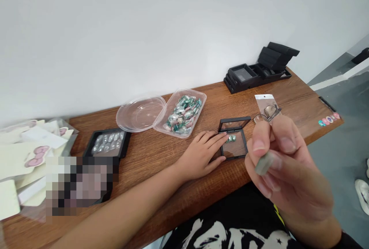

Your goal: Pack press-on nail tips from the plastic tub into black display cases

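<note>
Your right hand (285,164) is raised off the surface (161,152), close to the camera and blurred. Its thumb and fingers are pinched shut on a small grey-green piece (266,163), which sticks out at the fingertips. I cannot tell exactly what the piece is.

Your left hand (201,152) lies flat and open on the surface and holds nothing. Its fingers are stretched toward the black box (234,147), and the fingertips touch the box's left edge. The box sits just right of that hand and, in the picture, left of and beyond your right hand. Its clear lid stands up at the back. A few green-and-white nails (231,138) lie inside, near the fingertips.

Farther back, left of the box, a clear tub (181,114) is full of similar nails, and its lid (141,113) lies open beside it. A black tray (107,143) of silvery nails sits farther left, with pale cards (29,152) at the far left edge. A small bag (266,104) lies behind your right hand, and a stack of black boxes (259,70) stands at the back right corner.
</note>
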A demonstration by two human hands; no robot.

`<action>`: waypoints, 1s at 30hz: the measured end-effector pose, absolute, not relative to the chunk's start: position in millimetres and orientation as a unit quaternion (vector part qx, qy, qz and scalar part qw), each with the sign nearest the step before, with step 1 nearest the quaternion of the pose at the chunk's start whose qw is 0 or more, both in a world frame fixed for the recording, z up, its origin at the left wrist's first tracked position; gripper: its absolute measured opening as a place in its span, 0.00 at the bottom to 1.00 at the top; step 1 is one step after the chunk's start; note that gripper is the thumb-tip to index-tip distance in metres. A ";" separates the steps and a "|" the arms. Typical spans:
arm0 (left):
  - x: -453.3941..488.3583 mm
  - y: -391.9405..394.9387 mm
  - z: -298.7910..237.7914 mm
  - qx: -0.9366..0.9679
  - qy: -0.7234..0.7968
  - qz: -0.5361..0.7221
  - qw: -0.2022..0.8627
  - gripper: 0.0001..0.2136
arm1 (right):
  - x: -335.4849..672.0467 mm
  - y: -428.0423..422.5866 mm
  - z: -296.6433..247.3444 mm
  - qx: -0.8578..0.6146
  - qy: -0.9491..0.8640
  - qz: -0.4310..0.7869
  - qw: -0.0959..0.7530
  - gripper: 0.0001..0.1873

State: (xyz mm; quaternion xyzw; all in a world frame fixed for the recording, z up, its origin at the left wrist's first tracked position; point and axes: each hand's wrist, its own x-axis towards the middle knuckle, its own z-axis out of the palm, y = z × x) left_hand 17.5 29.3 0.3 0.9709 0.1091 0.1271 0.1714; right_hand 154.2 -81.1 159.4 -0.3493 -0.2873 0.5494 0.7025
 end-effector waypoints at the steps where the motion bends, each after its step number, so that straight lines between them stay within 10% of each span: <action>1: 17.7 29.3 0.5 0.971 0.111 0.125 0.173 0.28 | 154.0 -81.1 159.8 -0.348 -0.284 0.552 0.702 0.14; 16: 16.0 25.4 4.1 0.962 0.124 0.189 0.156 0.25 | 164.1 -81.4 138.2 -0.378 -0.285 0.542 0.694 0.12; 30: 10.3 17.6 11.9 0.834 -0.035 0.499 0.234 0.12 | 151.7 -109.2 65.8 -0.477 -0.311 0.585 0.577 0.11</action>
